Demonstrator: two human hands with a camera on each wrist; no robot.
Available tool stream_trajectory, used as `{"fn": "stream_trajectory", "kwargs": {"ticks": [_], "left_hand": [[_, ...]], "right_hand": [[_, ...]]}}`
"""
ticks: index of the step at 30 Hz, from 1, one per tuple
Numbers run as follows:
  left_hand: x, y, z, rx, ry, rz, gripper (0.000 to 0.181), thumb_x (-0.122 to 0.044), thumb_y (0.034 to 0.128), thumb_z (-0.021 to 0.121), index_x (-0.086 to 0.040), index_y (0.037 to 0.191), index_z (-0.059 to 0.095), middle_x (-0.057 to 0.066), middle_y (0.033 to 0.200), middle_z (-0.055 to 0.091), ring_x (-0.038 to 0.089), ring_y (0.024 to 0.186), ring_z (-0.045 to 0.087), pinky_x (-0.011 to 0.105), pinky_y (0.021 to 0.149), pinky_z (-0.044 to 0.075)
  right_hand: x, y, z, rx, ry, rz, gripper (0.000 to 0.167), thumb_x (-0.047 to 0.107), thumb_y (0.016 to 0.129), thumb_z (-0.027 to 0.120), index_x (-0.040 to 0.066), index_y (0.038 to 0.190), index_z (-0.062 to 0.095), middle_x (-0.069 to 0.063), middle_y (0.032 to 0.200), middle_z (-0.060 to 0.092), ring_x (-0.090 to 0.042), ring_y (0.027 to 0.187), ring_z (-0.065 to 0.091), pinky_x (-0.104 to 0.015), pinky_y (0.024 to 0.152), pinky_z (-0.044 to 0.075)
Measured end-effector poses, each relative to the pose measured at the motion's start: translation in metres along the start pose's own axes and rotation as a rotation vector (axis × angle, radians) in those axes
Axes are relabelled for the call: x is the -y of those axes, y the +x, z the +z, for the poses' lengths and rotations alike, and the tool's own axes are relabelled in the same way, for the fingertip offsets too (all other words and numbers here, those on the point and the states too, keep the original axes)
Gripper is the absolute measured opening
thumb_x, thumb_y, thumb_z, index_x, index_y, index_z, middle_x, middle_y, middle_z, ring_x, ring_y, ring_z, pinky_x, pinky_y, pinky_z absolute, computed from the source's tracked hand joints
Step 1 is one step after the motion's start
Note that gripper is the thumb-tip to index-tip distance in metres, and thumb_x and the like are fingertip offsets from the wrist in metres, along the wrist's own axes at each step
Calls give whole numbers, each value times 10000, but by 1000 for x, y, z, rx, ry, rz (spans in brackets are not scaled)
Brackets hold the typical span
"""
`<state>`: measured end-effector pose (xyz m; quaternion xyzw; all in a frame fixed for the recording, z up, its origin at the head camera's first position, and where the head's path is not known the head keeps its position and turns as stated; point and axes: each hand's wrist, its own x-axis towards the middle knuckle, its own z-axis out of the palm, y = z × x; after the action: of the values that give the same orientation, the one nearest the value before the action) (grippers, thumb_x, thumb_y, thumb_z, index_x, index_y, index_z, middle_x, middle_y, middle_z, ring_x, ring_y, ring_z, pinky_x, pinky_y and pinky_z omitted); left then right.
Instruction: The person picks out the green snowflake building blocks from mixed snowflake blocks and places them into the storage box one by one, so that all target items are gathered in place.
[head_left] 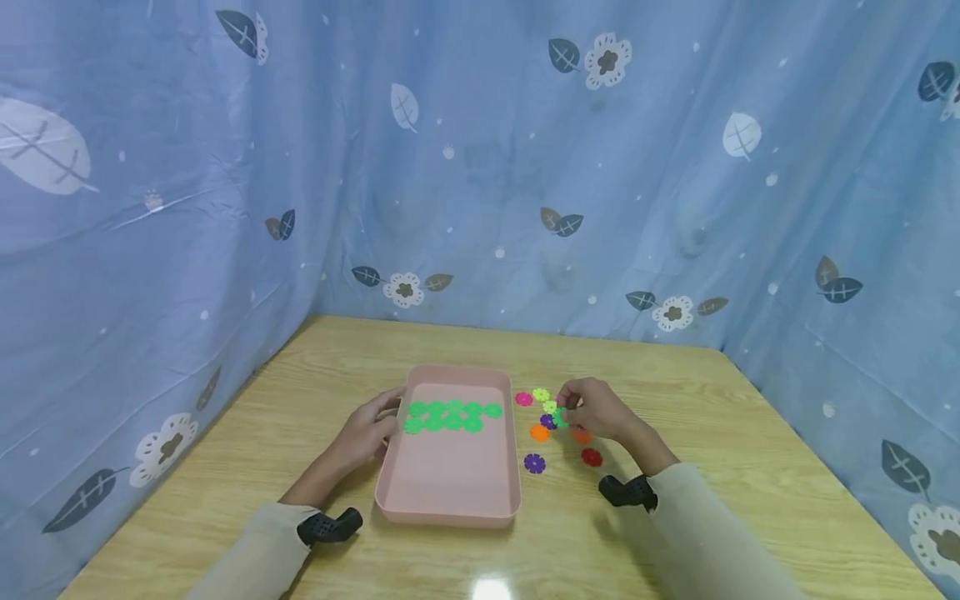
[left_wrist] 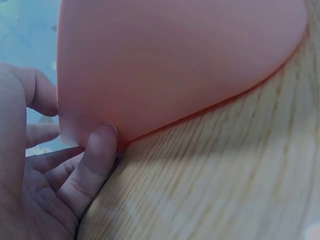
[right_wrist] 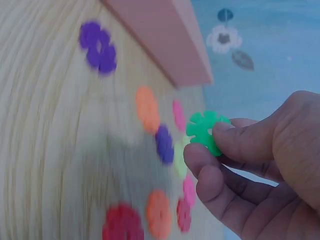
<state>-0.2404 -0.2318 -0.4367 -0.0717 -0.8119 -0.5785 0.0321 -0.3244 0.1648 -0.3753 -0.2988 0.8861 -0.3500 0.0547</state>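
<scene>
In the head view a pink tray (head_left: 450, 492) lies on the table, with several green flower-shaped plastic pieces (head_left: 454, 421) in two rows across its upper half. My left hand (head_left: 366, 429) holds the tray's far left corner: the thumb (left_wrist: 100, 150) presses the outer wall and the bent fingers reach round the edge, their tips partly hidden. My right hand (head_left: 596, 407), right of the tray, pinches one green flower piece (right_wrist: 204, 131) between thumb and fingertips. It is held over loose flower pieces on the table, among them purple (head_left: 535, 463), orange (head_left: 540, 432) and red (head_left: 592, 457).
Pink (head_left: 524, 399) and yellow-green (head_left: 541, 394) flower pieces lie close to the tray's right wall. The wooden table (head_left: 330, 350) is bounded by a blue patterned curtain (head_left: 495, 183) at the back and both sides.
</scene>
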Motion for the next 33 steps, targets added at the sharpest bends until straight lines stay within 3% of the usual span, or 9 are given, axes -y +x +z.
{"fn": "stream_trajectory", "kwargs": {"ticks": [5,11,19,24,27,33], "left_hand": [[2,-1,2,5,-5,-4,666,-65,918,478,-99,1573,359,231,1510,454,250,744,659,326,521,540],[0,0,1,5,-12,-5,660,-76,923,473,-95,1573,355,231,1516,447,253,757,663,330,517,539],[2,0,1,13,-16,-5,643,-70,938,465,-93,1571,356,231,1522,442,255,757,669,339,533,552],[1,-1,2,5,-13,-12,647,-78,934,470,-96,1571,360,222,1519,449,254,776,676,340,540,557],[2,0,3,10,-21,-17,664,-76,921,476,-96,1574,355,222,1525,442,248,793,671,331,537,548],[1,-1,3,5,-14,-17,664,-82,915,476,-98,1569,362,219,1520,449,251,794,662,314,539,535]], "right_hand": [[12,9,13,-39,80,22,53,-70,925,635,-46,972,643,-101,813,599,-348,681,690,-467,619,598],[23,18,22,-74,177,42,64,-53,940,626,-53,998,652,-132,849,606,-350,680,691,-432,637,610],[40,29,33,-114,235,29,81,-4,960,622,-30,1028,656,-151,907,628,-437,761,692,-553,632,577],[46,36,43,-103,225,28,81,14,958,635,-3,1024,679,-118,906,633,-330,690,692,-431,540,539],[44,40,51,-95,203,34,68,12,951,643,-2,1004,684,-99,894,633,-236,642,665,-360,552,544],[41,48,62,-91,176,47,61,9,936,664,-32,966,697,-78,837,635,-173,574,599,-367,580,575]]}}
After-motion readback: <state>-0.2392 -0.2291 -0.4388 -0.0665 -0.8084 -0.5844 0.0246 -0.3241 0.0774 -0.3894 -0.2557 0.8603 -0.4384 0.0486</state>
